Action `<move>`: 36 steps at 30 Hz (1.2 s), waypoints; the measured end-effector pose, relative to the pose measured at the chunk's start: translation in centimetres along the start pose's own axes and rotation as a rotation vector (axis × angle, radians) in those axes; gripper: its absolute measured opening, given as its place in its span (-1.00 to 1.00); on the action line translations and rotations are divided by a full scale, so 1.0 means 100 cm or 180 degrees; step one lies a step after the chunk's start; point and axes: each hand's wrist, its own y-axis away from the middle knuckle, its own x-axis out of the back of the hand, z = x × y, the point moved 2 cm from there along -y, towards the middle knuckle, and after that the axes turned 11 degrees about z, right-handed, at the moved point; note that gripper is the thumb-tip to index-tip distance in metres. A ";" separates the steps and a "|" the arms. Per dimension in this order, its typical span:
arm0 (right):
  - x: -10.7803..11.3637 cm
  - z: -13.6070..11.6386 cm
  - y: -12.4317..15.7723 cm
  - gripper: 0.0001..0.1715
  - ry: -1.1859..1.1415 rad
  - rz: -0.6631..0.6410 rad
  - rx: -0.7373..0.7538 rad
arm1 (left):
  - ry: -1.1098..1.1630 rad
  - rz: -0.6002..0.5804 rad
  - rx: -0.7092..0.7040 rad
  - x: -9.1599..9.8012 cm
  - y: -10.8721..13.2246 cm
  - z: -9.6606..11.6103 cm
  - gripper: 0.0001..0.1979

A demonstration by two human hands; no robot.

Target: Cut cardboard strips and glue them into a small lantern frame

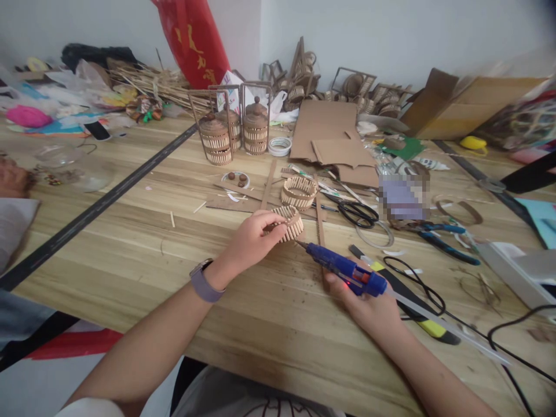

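My left hand [256, 240] is closed on a small round basket [294, 223] made of short pale sticks, pinching its near left side just above the table. In my right hand [369, 307] is a blue hot glue gun [343, 266], a clear glue stick trailing from its back and a red light lit on its body. The gun's nozzle points left and comes up close to the basket's lower right; whether it touches, I cannot tell. Behind the held basket stands a second stick ring [299, 192] of the same make. A thin cardboard strip [319, 217] lies beside them.
Black-handled scissors [358, 213], blue-handled pliers [449, 240] and a yellow-black utility knife [434, 327] lie to the right, with cables. Lidded stick baskets in frames [255, 127], a tape roll [280, 146] and cardboard [325, 127] are behind. Another person's hand [13, 176] rests at the left edge.
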 end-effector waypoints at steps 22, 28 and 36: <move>0.000 -0.003 0.000 -0.64 0.0054 -0.0008 0.0134 | 0.0017 -0.0055 -0.0029 -0.003 0.001 -0.002 -0.77; 0.001 -0.003 0.000 -0.69 0.0101 0.0041 0.0313 | 0.0048 -0.0050 -0.0022 -0.002 0.000 -0.003 -0.77; 0.001 -0.005 0.000 -0.69 0.0128 0.0149 0.0463 | 0.0058 -0.0041 -0.0057 -0.002 0.001 -0.001 -0.78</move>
